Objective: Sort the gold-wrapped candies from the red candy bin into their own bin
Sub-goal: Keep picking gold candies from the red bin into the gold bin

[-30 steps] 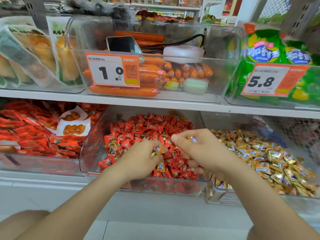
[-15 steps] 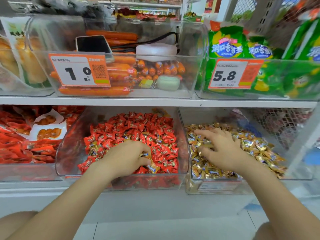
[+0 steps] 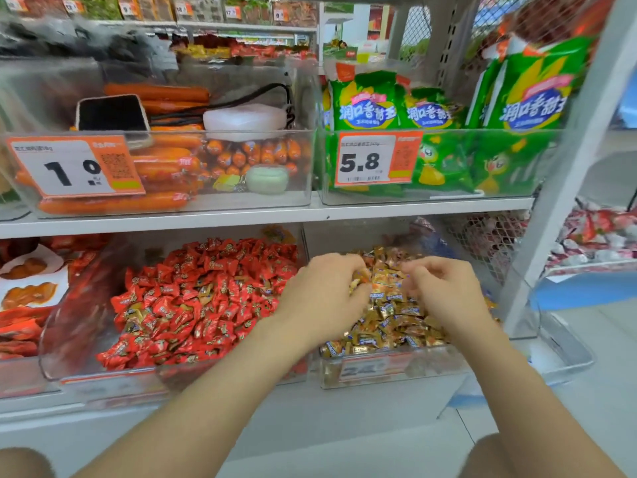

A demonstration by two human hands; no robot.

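Starting at your left, the red candy bin [image 3: 55, 339] is heaped with red candies [image 3: 220, 270], and gold-wrapped candies [image 3: 205, 292] lie mixed among them, mostly in the middle and toward the front left. So the sorting looks only partly done.

Your left hand [image 3: 324, 298] is over the near left corner of the gold bin [image 3: 379, 374]. Its fingers are curled in, and what looks like a gold wrapper or two is caught at the fingertips, though blur softens this. Uncurl those fingers low over the gold pile [image 3: 396, 315] so nothing bounces back across the wall between the bins. Shake off any wrapper that clings to your palm.

Your right hand [image 3: 448, 294] hangs over the middle of the same pile, fingers bent. You cannot tell from here whether it holds anything. If it is empty, send it back first, so the two hands alternate and do not crowd one bin.

By count there are two candy bins side by side and two hands, both over the gold one. The candies in each heap are far too many to number. Around a dozen gold strays show on the red surface, and more are probably buried, so rake through the red layer on the next pass.
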